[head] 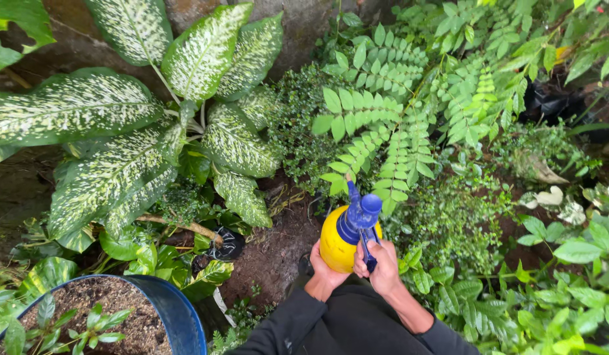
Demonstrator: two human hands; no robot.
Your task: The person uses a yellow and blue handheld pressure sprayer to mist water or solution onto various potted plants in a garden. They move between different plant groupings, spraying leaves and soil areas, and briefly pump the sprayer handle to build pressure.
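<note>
Head view: smooth rounded yellow plastic spray bottle (335,248) with glossy blue pump head (359,219), left hand (325,270) cupping its base, fingers wrapped beneath, right hand (382,267) fingers closed on blue trigger (369,252), speckled broad leaves (120,131) beyond fingertips, feathery ferns (390,125) above.

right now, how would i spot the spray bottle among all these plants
Start at the big white-speckled leaf plant at upper left, then drop to the bare soil at bottom centre. The spray bottle, held by both hands, is the only yellow thing there, with a blue pump top.
</note>
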